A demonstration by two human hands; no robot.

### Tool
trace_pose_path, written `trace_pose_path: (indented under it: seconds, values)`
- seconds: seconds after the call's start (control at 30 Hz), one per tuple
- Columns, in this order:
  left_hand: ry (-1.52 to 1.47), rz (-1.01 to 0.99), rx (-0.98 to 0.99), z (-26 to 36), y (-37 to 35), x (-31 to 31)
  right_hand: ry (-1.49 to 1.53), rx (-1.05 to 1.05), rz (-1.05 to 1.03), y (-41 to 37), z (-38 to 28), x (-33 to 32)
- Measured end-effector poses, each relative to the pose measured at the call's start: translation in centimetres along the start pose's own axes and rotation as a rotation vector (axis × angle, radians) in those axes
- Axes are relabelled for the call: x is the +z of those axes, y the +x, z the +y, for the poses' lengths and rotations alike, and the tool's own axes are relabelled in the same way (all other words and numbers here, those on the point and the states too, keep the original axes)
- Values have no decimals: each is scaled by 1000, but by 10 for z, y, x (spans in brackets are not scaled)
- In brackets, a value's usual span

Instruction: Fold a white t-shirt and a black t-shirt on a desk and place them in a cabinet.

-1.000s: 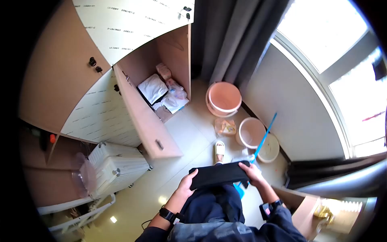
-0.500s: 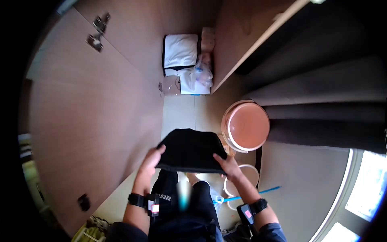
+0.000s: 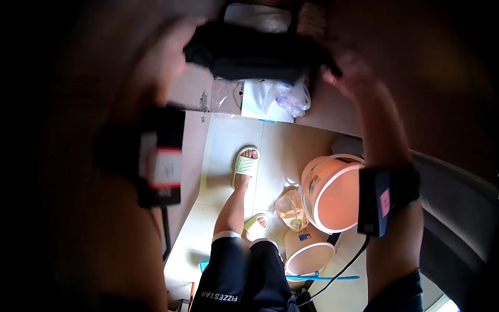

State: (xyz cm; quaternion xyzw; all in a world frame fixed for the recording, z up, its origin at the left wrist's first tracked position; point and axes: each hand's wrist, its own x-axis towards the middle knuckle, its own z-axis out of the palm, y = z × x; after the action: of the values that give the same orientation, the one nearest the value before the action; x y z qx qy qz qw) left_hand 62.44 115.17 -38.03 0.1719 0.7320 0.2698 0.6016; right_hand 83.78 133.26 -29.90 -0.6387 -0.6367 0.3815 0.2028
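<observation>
A dark folded cloth item (image 3: pixel 254 52) is held up near the top of the head view, stretched between my two hands. My left hand (image 3: pixel 174 49) grips its left end. At the right end, my right hand (image 3: pixel 351 73) is closed on it, blurred and in shadow. Behind and below the cloth, inside the cabinet, show a white sheet-like item (image 3: pixel 253 101) and a clear plastic bag (image 3: pixel 293 99). Part of a pale folded item (image 3: pixel 257 18) appears above the cloth.
A pink bucket (image 3: pixel 338 197) stands on the floor at the right, with a paler bucket (image 3: pixel 309 257) below it. A plastic bag (image 3: pixel 292 208) lies beside them. A blue stick (image 3: pixel 338 277) crosses near the lower bucket. Dark curtain fabric (image 3: pixel 452 229) hangs at the right.
Both hands have raised the dark cloth up and forward, toward the cabinet interior. The view has shifted, and a slippered foot now shows on the floor.
</observation>
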Motion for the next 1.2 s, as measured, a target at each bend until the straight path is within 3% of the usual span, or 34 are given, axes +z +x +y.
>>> trace_pose_path:
  seconds: [0.07,0.23,0.3,0.33,0.37,0.43,0.47,0.53,0.57,0.6,0.63,0.67,0.7,0.73,0.83,0.9,0.97,1.0,1.07,1.1,1.13,1.2]
  values:
    - [49,-4,4,-35,25,15,108,44,48,38,-24,-6]
    - [128,25,-3,-56,75,19,579,132,358,184,-40,-7]
    - [162,39,24,-48,95,21,539,149,405,204,-26,12]
    - [183,44,48,-43,112,20,559,286,453,209,-12,31]
    - [214,77,97,-28,133,19,573,431,496,206,1,51]
    - [275,187,251,44,205,12,518,340,436,205,45,92]
    - [274,271,286,110,242,10,465,271,368,203,78,122]
    - [282,359,276,193,288,7,203,378,268,207,141,166]
    - [382,432,722,150,341,-2,-225,383,339,196,150,188]
    - [479,360,715,129,351,-8,-175,225,581,202,204,231]
    - [579,286,705,115,350,-13,-172,231,574,197,205,232]
    - [581,286,702,108,349,-12,-8,325,423,187,197,225]
    - [428,304,530,105,347,-10,156,413,268,178,185,216]
    - [276,317,359,102,343,-7,352,444,232,169,166,208]
    - [184,282,275,96,333,-7,436,506,240,164,139,200]
    - [170,301,313,82,348,-15,348,505,195,162,137,203]
    - [237,412,736,69,376,-22,257,496,155,159,130,204]
    - [236,413,738,76,360,-17,318,557,209,154,119,205]
    - [54,362,336,86,329,-7,383,618,266,137,105,210]
    - [10,336,158,71,335,-11,595,628,273,124,101,213]
    - [221,362,201,52,339,-16,807,625,279,111,96,214]
    - [292,264,279,8,321,-20,1090,730,290,64,78,207]
